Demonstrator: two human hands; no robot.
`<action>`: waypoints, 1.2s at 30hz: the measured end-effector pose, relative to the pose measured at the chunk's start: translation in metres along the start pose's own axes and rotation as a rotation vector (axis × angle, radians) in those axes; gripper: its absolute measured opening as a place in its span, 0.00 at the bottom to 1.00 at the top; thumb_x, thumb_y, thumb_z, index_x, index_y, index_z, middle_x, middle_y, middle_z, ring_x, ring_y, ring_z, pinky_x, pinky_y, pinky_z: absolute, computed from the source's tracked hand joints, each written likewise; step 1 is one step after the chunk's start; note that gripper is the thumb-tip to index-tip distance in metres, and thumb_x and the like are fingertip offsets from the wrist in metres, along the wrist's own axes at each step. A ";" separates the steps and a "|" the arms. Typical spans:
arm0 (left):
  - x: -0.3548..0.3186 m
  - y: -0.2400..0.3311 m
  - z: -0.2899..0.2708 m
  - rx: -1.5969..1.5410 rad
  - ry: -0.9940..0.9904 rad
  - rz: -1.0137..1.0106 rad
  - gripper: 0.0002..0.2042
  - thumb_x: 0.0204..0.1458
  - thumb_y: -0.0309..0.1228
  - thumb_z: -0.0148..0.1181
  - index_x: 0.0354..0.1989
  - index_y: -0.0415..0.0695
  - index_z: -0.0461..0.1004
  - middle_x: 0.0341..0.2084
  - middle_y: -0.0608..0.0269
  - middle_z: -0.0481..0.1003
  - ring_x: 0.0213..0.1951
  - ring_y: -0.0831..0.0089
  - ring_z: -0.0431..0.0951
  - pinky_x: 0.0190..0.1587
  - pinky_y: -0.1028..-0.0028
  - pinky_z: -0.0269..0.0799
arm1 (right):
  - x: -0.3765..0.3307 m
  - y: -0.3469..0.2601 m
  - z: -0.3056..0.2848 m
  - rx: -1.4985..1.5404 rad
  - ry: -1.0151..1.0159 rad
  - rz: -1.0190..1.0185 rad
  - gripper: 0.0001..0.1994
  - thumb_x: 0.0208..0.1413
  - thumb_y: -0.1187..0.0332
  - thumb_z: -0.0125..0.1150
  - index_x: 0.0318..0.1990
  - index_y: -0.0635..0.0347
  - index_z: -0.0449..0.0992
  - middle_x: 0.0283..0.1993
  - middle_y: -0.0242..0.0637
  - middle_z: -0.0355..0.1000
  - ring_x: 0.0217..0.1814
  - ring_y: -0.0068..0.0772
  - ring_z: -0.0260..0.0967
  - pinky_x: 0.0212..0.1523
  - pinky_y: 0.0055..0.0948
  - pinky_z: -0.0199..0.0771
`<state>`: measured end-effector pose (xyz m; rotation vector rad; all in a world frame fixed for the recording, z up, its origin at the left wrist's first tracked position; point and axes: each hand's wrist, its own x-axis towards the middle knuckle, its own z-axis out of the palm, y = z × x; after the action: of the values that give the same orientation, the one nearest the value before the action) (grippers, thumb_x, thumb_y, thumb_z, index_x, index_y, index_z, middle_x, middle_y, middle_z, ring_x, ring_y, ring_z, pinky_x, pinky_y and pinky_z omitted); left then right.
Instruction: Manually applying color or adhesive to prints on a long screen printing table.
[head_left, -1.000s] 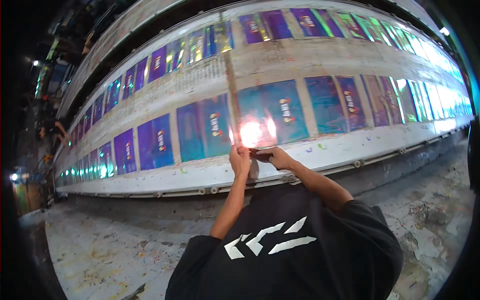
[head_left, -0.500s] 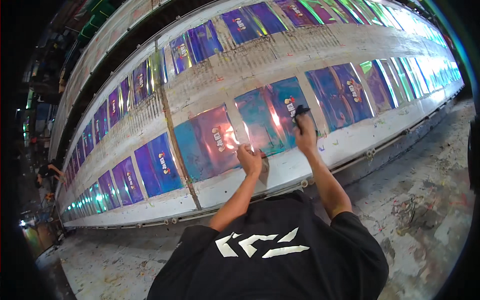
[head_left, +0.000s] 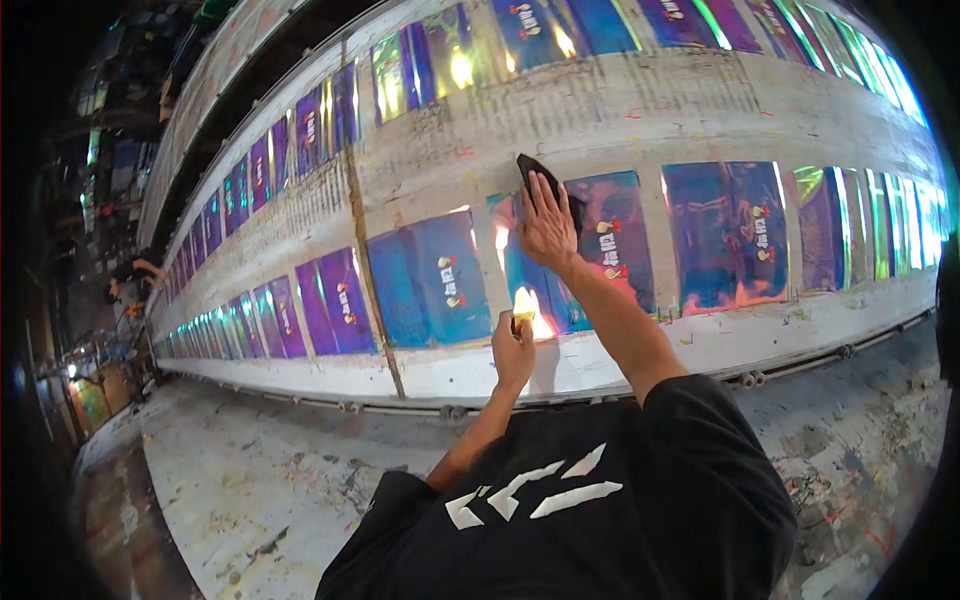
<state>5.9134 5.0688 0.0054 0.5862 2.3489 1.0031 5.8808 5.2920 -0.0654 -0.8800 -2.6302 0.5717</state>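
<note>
Pressing a dark cloth pad [head_left: 548, 180] flat against a shiny blue-and-purple printed sheet [head_left: 590, 255], the right hand [head_left: 548, 222] lies with fingers spread open over the pad, palm down, near the sheet's top edge on the long pale print table [head_left: 620, 110]. The left hand [head_left: 514, 350] is curled shut around a small lit light [head_left: 524, 303], held just off the sheet's lower left corner, its glow bouncing off the glossy surface. I judge the step in hand to be wiping or smoothing this one sheet under the light while checking its finish; the next move would seem to call for steady, even pressure across the film, with the light kept close but not touching the surface. One pad and one light are in view, one to each hand. In the near row I count about four large sheets clearly, including the one beside the hands [head_left: 430, 290] and another further right [head_left: 725, 235]; the smaller ones running off toward both ends blur together and I cannot count them. A second row [head_left: 520, 40] runs along the table's far side. Another person [head_left: 128, 272] bends at the table's far left end.
</note>
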 end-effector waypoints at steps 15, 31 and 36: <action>0.014 -0.068 -0.015 0.113 0.293 -0.149 0.06 0.59 0.29 0.60 0.38 0.40 0.75 0.30 0.52 0.81 0.36 0.53 0.83 0.42 0.58 0.76 | -0.177 -0.031 -0.028 0.338 -0.437 -0.465 0.39 0.44 0.85 0.51 0.71 0.59 0.66 0.80 0.40 0.55 0.84 0.39 0.46 0.83 0.49 0.40; 0.004 0.009 0.090 0.187 -0.062 0.248 0.13 0.54 0.31 0.65 0.46 0.44 0.74 0.42 0.52 0.77 0.52 0.50 0.76 0.53 0.55 0.73 | -0.283 0.114 -0.206 1.895 0.016 0.744 0.34 0.49 0.76 0.54 0.69 0.64 0.63 0.63 0.55 0.71 0.60 0.54 0.76 0.61 0.52 0.78; -0.027 0.095 0.158 0.309 -0.183 0.603 0.21 0.52 0.31 0.67 0.55 0.43 0.72 0.51 0.54 0.73 0.54 0.51 0.74 0.56 0.56 0.71 | -0.248 0.222 -0.262 1.932 0.285 0.619 0.31 0.52 0.74 0.54 0.68 0.62 0.65 0.65 0.55 0.70 0.61 0.56 0.75 0.63 0.55 0.76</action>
<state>6.0476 5.1977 -0.0092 1.5027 2.2142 0.7723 6.2878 5.3706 0.0213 -0.7537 -0.5567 2.1565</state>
